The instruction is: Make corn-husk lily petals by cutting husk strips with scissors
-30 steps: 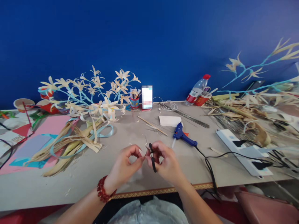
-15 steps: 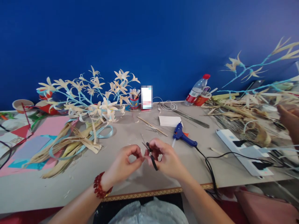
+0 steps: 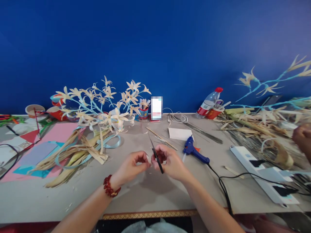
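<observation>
My right hand [image 3: 171, 161] holds a pair of scissors with black handles [image 3: 158, 160], the thin blades pointing up and away from me. Close beside it, my left hand [image 3: 134, 166] has thumb and forefinger pinched together. Whatever sits in that pinch is too small to make out. A red bead bracelet [image 3: 111, 186] circles my left wrist. Beyond the hands lie a thin stick [image 3: 161, 138] and a white card [image 3: 180, 133]. To the right of my right hand rests a blue glue gun [image 3: 196, 152], its nozzle end by the card.
Branches of pale husk flowers [image 3: 109, 113] stand back left, above dried husks [image 3: 80, 155] and coloured paper [image 3: 54, 129]. A phone [image 3: 156, 108] leans near the wall. Rightward are a bottle [image 3: 209, 102], a bundle of wires [image 3: 206, 133], a power strip [image 3: 251, 168] and another person's hand [image 3: 302, 139].
The scissors' handles have come together, and the blades now look closed. Both hands stay near each other. The view has tilted up slightly, so the table things sit lower.
</observation>
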{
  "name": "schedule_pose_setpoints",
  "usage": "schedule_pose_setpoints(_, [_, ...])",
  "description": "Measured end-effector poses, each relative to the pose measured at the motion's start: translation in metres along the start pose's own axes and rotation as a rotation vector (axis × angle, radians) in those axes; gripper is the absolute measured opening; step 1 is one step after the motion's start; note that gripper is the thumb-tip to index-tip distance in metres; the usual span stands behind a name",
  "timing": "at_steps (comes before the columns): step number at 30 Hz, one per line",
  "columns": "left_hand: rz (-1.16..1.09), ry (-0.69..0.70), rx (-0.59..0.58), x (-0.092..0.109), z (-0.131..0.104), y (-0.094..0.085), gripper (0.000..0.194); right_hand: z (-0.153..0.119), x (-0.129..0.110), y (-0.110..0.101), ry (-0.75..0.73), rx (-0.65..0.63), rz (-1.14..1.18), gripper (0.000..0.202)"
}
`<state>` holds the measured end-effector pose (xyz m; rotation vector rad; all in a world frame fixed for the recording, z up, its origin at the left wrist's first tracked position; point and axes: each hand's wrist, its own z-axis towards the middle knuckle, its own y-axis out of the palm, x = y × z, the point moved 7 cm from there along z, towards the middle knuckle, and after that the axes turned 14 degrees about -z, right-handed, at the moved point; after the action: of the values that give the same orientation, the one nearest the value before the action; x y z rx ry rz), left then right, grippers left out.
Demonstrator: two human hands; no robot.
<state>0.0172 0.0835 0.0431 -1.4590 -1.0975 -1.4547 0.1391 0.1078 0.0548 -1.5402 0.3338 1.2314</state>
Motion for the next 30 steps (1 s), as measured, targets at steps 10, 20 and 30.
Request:
schedule_pose_setpoints(10, [-0.043,-0.022,0.037,-0.02,0.008,-0.004,0.013,0.008,0.02,0.009,0.024,-0.047,0.047,0.024])
schedule_pose_setpoints(20, [0.078,0.011,0.054,-0.022,0.008,-0.008,0.009,0.008,0.027,0.016,0.056,-0.066,0.057,0.024])
schedule_pose_setpoints(30, [-0.041,-0.014,-0.008,-0.028,0.008,-0.002,0.009,0.008,0.033,0.02,0.077,-0.085,0.126,0.021])
